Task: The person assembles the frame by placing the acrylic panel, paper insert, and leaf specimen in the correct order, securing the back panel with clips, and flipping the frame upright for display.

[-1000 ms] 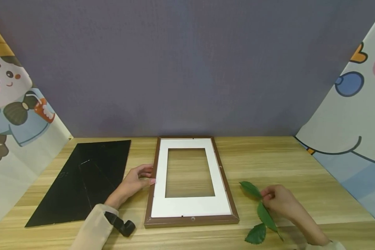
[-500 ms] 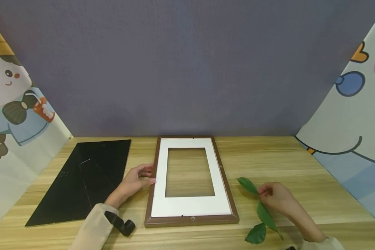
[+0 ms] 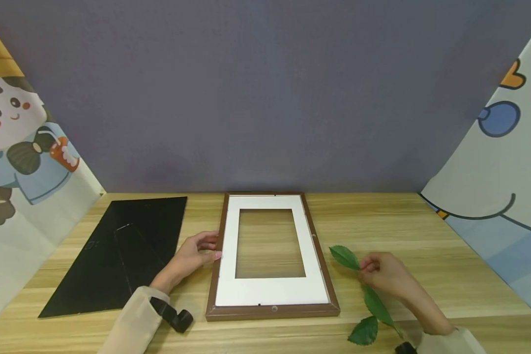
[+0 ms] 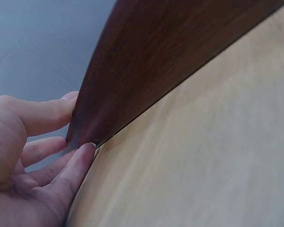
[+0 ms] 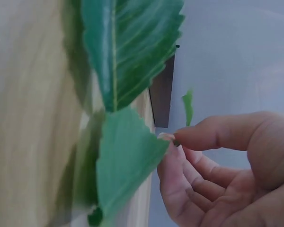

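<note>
A brown picture frame (image 3: 273, 310) lies flat on the table, with a white mat (image 3: 272, 292) around a rectangular opening. At its left side, my left hand (image 3: 193, 256) holds the edge, thumb at the top and fingers against the side wall. The left wrist view shows that hand (image 4: 42, 156) at the dark wooden side (image 4: 146, 61). To the right of the frame, my right hand (image 3: 389, 276) pinches a leafy green sprig (image 3: 377, 305) between thumb and fingertips. Its leaves (image 5: 132, 47) have toothed edges and appear close up in the right wrist view.
A black backing board (image 3: 115, 255) with a stand outline lies left of the frame. The wood-grain table (image 3: 371, 221) ends at a grey back panel (image 3: 265, 98). Cartoon-printed panels (image 3: 504, 162) stand at both sides.
My right hand has moved slightly left and away from me, bringing the sprig's upper leaf nearer the frame. The left hand and frame stay in place.
</note>
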Available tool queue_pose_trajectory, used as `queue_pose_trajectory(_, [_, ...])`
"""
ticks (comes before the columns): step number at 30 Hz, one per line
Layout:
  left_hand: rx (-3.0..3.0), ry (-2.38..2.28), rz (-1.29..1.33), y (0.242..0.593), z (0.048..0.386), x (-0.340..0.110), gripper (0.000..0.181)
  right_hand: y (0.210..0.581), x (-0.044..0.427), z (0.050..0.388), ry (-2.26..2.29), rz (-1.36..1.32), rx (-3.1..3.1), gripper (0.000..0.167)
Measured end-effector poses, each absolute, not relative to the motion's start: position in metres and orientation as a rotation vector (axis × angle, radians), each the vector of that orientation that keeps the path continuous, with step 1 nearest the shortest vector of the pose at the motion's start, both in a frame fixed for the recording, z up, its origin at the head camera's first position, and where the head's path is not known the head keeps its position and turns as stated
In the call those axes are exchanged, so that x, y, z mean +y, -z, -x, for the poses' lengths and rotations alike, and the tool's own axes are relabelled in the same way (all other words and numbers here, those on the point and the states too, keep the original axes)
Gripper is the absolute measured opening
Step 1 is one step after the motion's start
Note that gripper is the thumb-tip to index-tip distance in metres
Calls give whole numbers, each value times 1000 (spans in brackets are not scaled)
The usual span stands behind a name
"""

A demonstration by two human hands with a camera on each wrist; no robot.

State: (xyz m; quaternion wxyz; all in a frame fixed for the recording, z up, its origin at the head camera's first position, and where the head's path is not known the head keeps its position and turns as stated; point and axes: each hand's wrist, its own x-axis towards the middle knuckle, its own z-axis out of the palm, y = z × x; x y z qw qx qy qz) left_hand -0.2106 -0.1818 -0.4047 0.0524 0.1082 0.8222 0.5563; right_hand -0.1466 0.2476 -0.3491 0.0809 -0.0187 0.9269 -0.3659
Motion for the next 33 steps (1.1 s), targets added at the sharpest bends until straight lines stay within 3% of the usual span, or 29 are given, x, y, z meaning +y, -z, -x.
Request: queue_pose_trajectory(33, [2491, -1717, -297, 403, 208, -180, 58, 340, 222, 167, 1287, 220, 2673, 30])
